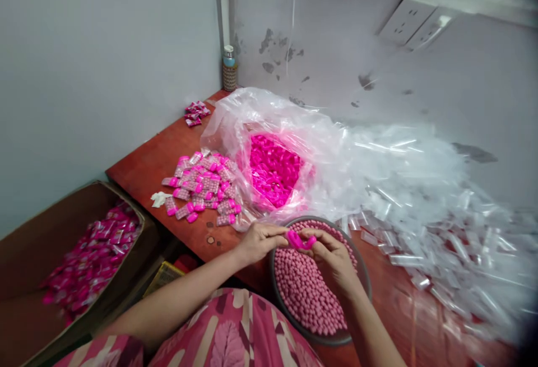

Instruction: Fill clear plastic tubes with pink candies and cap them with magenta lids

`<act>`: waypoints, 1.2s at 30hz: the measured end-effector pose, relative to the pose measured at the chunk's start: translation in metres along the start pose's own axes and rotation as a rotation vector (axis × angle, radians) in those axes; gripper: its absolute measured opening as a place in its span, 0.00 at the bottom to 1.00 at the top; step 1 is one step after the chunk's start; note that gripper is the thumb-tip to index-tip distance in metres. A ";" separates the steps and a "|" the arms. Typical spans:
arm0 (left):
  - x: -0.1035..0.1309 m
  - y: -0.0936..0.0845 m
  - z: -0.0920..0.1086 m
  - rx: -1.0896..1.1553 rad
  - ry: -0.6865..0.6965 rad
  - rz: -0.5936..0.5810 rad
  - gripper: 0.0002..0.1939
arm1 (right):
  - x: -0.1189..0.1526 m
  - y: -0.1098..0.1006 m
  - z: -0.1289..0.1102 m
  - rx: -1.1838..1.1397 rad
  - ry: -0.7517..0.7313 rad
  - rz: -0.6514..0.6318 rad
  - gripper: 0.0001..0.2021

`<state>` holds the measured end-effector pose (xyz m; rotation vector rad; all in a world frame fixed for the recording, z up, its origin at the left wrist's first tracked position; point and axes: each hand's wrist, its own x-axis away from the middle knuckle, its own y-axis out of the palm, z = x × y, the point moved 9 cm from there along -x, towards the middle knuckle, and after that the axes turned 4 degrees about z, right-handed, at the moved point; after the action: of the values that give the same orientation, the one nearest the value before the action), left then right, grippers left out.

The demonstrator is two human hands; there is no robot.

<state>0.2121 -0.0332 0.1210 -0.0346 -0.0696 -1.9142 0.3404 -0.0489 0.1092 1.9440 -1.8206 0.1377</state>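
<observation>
My left hand (261,242) and my right hand (330,255) meet over the near part of the view, each pinching one side of a small bright pink plastic piece (299,240). Beneath them sits a round grey bowl (366,283) full of pink beads (309,288). Just beyond the bowl lies an open clear plastic bag (264,106) holding many pink plastic pieces (275,168). Left of that bag, small clear containers with pink caps and beads inside (205,185) are heaped on the red table (147,159).
Many clear empty tubes (420,244) cover the table's right side. At the lower left, a cardboard box (25,244) holds pink wrapped packets (98,249). A bottle (229,70) stands in the back corner, near a few pink packets (196,112).
</observation>
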 end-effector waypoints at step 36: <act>0.039 -0.211 -0.092 -0.526 -0.093 0.712 0.17 | -0.116 0.146 0.104 0.906 -0.418 -0.150 0.30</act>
<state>0.0009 -0.0052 0.0252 -0.4442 0.3450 -1.1738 0.1613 0.0146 0.0122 2.8916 -2.0595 0.6415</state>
